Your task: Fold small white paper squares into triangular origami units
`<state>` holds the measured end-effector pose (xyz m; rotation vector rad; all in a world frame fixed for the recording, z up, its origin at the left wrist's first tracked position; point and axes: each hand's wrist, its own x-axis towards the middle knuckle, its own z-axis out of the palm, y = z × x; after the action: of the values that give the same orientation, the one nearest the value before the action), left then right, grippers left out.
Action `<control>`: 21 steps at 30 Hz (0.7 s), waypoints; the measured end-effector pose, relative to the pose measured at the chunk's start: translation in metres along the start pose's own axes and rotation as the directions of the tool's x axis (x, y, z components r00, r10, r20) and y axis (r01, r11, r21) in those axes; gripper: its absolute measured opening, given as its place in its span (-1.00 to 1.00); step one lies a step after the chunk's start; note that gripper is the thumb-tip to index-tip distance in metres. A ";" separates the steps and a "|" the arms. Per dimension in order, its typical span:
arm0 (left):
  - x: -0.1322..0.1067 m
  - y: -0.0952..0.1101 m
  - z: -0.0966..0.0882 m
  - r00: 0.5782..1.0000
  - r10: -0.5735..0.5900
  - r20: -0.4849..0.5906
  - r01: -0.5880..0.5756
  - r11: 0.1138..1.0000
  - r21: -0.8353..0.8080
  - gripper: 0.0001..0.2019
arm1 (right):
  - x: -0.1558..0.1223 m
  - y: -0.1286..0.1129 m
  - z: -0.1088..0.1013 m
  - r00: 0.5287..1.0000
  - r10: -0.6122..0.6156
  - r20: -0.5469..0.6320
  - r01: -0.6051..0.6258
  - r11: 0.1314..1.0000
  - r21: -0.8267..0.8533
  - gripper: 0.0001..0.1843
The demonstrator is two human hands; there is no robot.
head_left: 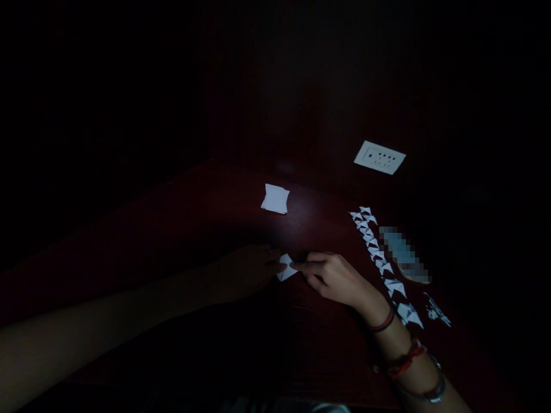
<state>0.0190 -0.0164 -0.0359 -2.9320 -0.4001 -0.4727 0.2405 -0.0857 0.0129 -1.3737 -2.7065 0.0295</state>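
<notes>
A small folded piece of white paper (287, 274) lies on the dark red table between my two hands. From the left, my left hand (252, 269) reaches in, deep in shadow, with a fingertip pressed on the paper's edge; its other fingers are hard to make out. On the paper's right side, my right hand (333, 276) presses with its extended index finger, the remaining fingers curled underneath. Just beyond the hands sits a stack of square white paper sheets (275, 199). Several folded white paper pieces (373, 248) form a row to the right.
Beside the row lies a blurred-out oval object (404, 255). Nearer me is a small tangle of white bits (437, 310). A white socket plate (379, 158) is set in the wall behind the table (193, 212). The room is very dark around the lit patch.
</notes>
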 end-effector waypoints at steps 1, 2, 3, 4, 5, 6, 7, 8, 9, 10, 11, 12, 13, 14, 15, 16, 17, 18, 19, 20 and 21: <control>0.000 0.000 0.000 1.000 -0.027 0.000 0.027 1.000 -0.003 -0.66 | 0.000 -0.001 0.001 1.000 0.004 0.004 -0.004 1.000 0.004 -0.65; 0.000 0.000 -0.001 0.999 -0.051 0.003 0.051 0.999 -0.007 -0.66 | 0.000 -0.001 0.002 1.000 0.008 0.009 -0.008 1.000 0.008 -0.65; 0.000 0.000 -0.001 0.998 -0.068 0.011 0.068 0.998 -0.013 -0.66 | 0.000 -0.001 0.002 1.000 0.011 0.014 -0.012 1.000 0.014 -0.66; 0.000 0.001 -0.001 0.997 -0.077 0.017 0.078 0.997 -0.019 -0.66 | 0.000 -0.001 0.003 1.000 0.015 0.017 -0.015 1.000 0.022 -0.67; 0.000 0.001 -0.001 0.996 -0.082 0.019 0.082 0.996 -0.023 -0.66 | 0.000 -0.001 0.003 1.000 0.019 0.018 -0.019 0.999 0.032 -0.68; 0.000 0.001 -0.001 0.996 -0.083 0.021 0.083 0.996 -0.027 -0.66 | 0.000 -0.002 0.003 1.000 0.023 0.017 -0.023 0.999 0.042 -0.69; 0.000 0.001 0.000 0.997 -0.080 0.018 0.080 0.996 -0.032 -0.66 | -0.001 -0.002 0.002 1.000 0.026 0.015 -0.027 0.998 0.054 -0.70; 0.000 0.000 0.001 0.997 -0.076 0.012 0.076 0.996 -0.035 -0.66 | -0.001 -0.002 0.002 1.000 0.029 0.012 -0.030 0.997 0.067 -0.71; 0.000 0.000 0.002 0.997 -0.073 0.008 0.073 0.997 -0.038 -0.66 | 0.000 -0.002 0.002 0.999 0.033 0.008 -0.033 0.996 0.079 -0.72; 0.000 0.000 0.003 0.997 -0.074 0.004 0.074 0.997 -0.038 -0.67 | 0.000 -0.002 0.001 0.999 0.038 0.002 -0.038 0.995 0.090 -0.72; 0.000 0.000 0.003 0.997 -0.073 0.005 0.073 0.997 -0.035 -0.67 | 0.000 -0.002 0.001 0.999 0.044 -0.005 -0.043 0.994 0.099 -0.73; 0.001 0.000 0.003 0.997 -0.078 0.009 0.078 0.996 -0.031 -0.68 | 0.001 -0.002 0.002 0.999 0.051 -0.016 -0.050 0.993 0.105 -0.73; 0.001 0.000 0.002 0.996 -0.085 0.012 0.085 0.996 -0.026 -0.68 | 0.002 -0.001 0.003 0.998 0.058 -0.026 -0.055 0.992 0.110 -0.72; 0.002 0.000 0.001 0.996 -0.088 0.012 0.088 0.996 -0.023 -0.69 | 0.003 -0.001 0.004 0.997 0.063 -0.035 -0.059 0.992 0.112 -0.71; 0.002 0.001 -0.001 0.996 -0.088 0.008 0.088 0.996 -0.023 -0.69 | 0.004 0.000 0.005 0.997 0.065 -0.040 -0.060 0.992 0.112 -0.70; 0.003 0.002 -0.003 0.996 -0.088 0.002 0.088 0.996 -0.024 -0.69 | 0.005 0.001 0.005 0.997 0.062 -0.040 -0.057 0.992 0.110 -0.69; 0.003 0.002 -0.004 0.997 -0.083 -0.002 0.083 0.996 -0.027 -0.70 | 0.006 0.001 0.006 0.998 0.056 -0.039 -0.052 0.993 0.105 -0.70; 0.003 0.003 -0.006 0.997 -0.081 -0.004 0.081 0.996 -0.030 -0.70 | 0.006 0.001 0.007 0.998 0.050 -0.039 -0.046 0.994 0.101 -0.71; 0.004 0.003 -0.007 0.997 -0.077 0.002 0.077 0.996 -0.033 -0.71 | 0.006 0.002 0.007 0.998 0.046 -0.041 -0.042 0.994 0.100 -0.72; 0.004 0.003 -0.008 0.997 -0.075 0.010 0.075 0.997 -0.036 -0.71 | 0.006 0.002 0.008 0.998 0.046 -0.046 -0.041 0.994 0.103 -0.73; 0.004 0.004 -0.008 0.997 -0.082 0.014 0.082 0.996 -0.038 -0.71 | 0.006 0.001 0.008 0.998 0.047 -0.050 -0.041 0.993 0.112 -0.74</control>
<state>0.0214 -0.0203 -0.0277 -2.9661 -0.5203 -0.4782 0.2374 -0.0799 0.0055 -1.3819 -2.5897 0.1429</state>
